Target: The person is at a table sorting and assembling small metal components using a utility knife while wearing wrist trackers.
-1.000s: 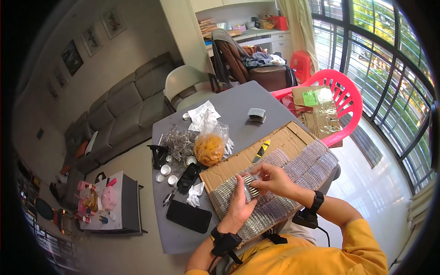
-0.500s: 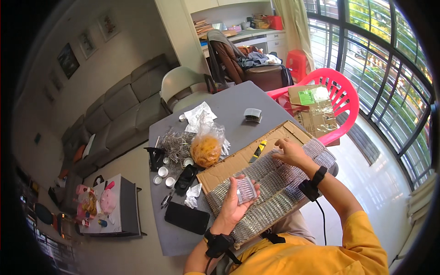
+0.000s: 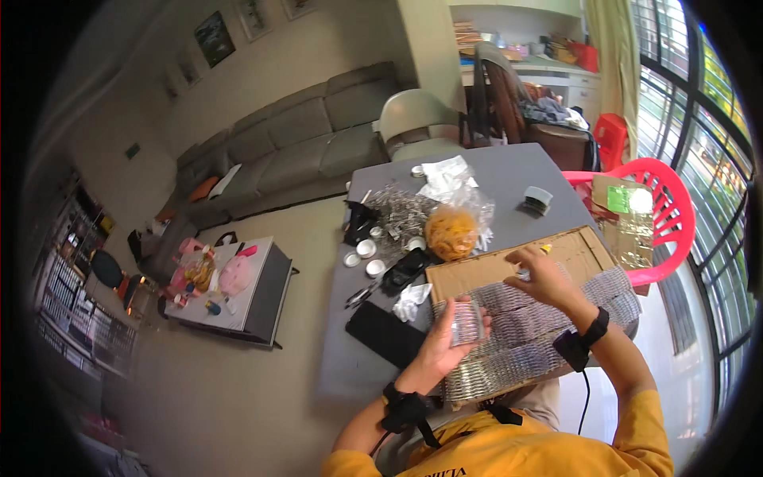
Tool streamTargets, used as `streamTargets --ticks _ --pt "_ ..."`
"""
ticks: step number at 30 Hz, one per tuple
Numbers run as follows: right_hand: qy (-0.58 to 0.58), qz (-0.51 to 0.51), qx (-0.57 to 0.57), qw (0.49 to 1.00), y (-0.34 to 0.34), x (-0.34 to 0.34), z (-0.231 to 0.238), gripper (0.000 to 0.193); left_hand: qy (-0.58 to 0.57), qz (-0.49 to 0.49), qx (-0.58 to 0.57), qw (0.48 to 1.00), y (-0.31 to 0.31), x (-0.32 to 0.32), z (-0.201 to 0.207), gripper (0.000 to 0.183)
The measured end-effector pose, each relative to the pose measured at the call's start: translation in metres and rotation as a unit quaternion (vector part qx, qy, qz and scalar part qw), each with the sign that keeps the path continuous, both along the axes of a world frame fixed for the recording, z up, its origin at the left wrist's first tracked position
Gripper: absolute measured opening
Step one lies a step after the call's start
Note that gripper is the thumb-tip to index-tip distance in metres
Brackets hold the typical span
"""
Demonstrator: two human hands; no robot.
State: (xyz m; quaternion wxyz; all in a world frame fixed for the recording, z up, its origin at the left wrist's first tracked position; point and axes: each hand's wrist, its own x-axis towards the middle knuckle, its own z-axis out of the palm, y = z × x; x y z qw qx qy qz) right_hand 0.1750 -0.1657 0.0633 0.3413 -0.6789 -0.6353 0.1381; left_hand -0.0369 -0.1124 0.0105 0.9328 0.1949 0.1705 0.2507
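My left hand (image 3: 447,342) is closed around a small clear-wrapped bundle of thin pale sticks (image 3: 467,324), which rests in the palm between thumb and fingers. To its right, my right hand (image 3: 548,278) hovers over the cardboard with fingers curled together; something small and pale shows at the fingertips, too small to name. Beneath both hands lies a flat cardboard piece (image 3: 485,272) covered in rows of silvery, ridged strips (image 3: 509,370). A small yellow object (image 3: 546,248) shows only at its tip beyond my right hand.
Left of the cardboard are a black phone (image 3: 385,334), crumpled tissue (image 3: 412,302), white caps (image 3: 375,269), a heap of thin metallic pieces (image 3: 401,211) and a bag of orange bands (image 3: 451,234). A small stack (image 3: 537,200) sits farther back. A pink chair (image 3: 675,215) stands right.
The view has swung left, so the table sits farther right in it. My right hand's fingers have drawn together and cover most of the yellow object. The left hand still holds the bundle.
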Motion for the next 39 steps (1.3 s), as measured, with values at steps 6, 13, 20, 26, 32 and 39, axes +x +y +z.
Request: streamTargets --ticks 6,13,20,26,32,39 --pt "-0.097 0.249 -0.042 0.963 0.043 -0.131 -0.013 0.042 0.006 0.2 -0.016 0.98 0.016 -0.13 -0.004 0.038" --pt "-0.264 0.162 -0.057 0.949 0.074 -0.211 -0.051 0.062 -0.023 0.265 -0.02 0.964 0.013 -0.202 -0.007 0.035" --pt "-0.3 0.068 -0.106 0.946 0.083 -0.228 -0.056 0.071 -0.014 0.222 -0.023 0.975 0.006 -0.201 -0.023 0.033" --pt "-0.265 0.02 -0.112 0.957 0.081 -0.229 -0.063 0.076 0.01 0.187 -0.036 0.982 0.004 -0.195 -0.028 0.034" --pt "-0.274 0.018 -0.137 0.952 0.078 -0.229 -0.053 0.079 -0.006 0.18 -0.03 0.983 0.0 -0.195 -0.025 0.034" --pt "-0.107 0.165 -0.041 0.98 0.043 -0.164 0.006 0.065 -0.042 0.088 -0.059 0.993 -0.013 -0.16 -0.011 0.037"
